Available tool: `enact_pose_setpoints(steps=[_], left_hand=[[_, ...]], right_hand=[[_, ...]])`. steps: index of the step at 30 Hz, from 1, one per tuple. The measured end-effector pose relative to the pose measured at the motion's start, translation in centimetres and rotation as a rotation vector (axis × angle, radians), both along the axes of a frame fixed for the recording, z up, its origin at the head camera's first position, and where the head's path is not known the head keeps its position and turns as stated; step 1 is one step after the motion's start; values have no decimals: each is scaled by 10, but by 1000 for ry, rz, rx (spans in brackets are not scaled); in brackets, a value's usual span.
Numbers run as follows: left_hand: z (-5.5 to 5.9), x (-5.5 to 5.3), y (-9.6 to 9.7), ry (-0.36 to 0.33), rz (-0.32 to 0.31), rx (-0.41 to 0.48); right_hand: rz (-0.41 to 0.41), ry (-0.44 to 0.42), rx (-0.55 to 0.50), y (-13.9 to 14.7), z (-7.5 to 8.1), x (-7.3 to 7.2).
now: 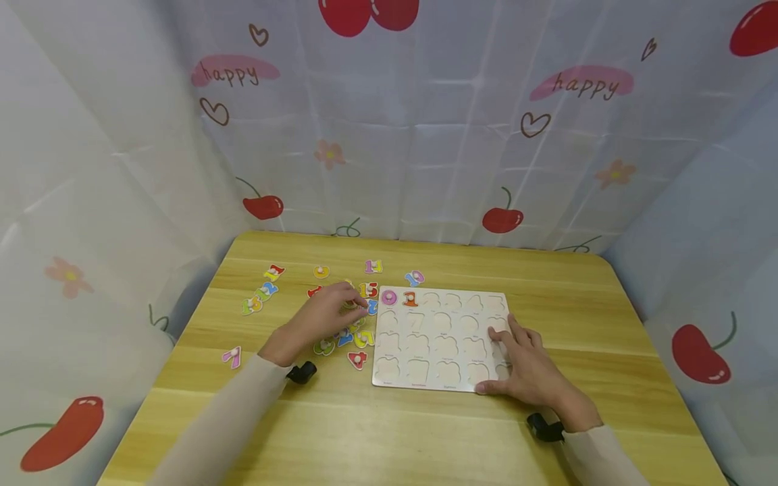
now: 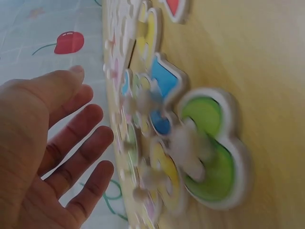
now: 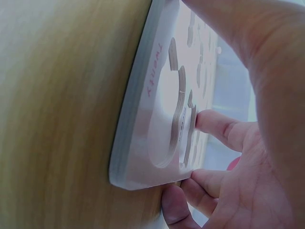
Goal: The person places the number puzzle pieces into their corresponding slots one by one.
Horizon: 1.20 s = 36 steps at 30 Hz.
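A white wooden number puzzle board (image 1: 398,387) lies flat on the table, with a purple 0 piece (image 1: 389,298) and an orange 1 piece (image 1: 410,299) in its top row of recesses. My right hand (image 1: 527,364) holds the board's near right corner. Its thumb lies along the front edge, one fingertip rests on the top face and others sit at the right edge. My left hand (image 1: 325,314) hovers over the loose pieces left of the board, fingertips right at a blue 2 piece (image 1: 373,308). In the left wrist view its fingers are loosely bent, with nothing seen between them.
Loose knobbed number pieces cluster beside the board, among them a red 4 (image 1: 356,360) and a green piece (image 2: 214,157). Farther out lie a pink 7 (image 1: 231,357), an orange 0 (image 1: 321,271) and a 10 (image 1: 415,278). A printed curtain (image 1: 413,169) hangs behind the wooden table (image 1: 340,432).
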<state>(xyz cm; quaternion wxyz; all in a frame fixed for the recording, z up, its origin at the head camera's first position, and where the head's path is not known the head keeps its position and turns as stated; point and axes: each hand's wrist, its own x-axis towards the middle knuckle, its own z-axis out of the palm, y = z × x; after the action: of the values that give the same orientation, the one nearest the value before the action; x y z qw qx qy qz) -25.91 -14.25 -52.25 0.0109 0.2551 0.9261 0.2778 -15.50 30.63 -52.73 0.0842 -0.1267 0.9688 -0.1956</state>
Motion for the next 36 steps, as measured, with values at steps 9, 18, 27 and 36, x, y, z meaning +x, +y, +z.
enact_pose_setpoints(steps=[9,18,27,36], left_hand=[[-2,24,-34,39,-42,-84],[-11,29,-46,72,-79,-87],[-13,31,-46,91,-83,-74],[-8,30,-45,109,-78,-67]], right_hand=[[1,8,-3,0,2,2],[-11,-4,-5,-1,-1,1],[-23,-28,0,-2,0,1],[-27,-23,6,-2,0,1]])
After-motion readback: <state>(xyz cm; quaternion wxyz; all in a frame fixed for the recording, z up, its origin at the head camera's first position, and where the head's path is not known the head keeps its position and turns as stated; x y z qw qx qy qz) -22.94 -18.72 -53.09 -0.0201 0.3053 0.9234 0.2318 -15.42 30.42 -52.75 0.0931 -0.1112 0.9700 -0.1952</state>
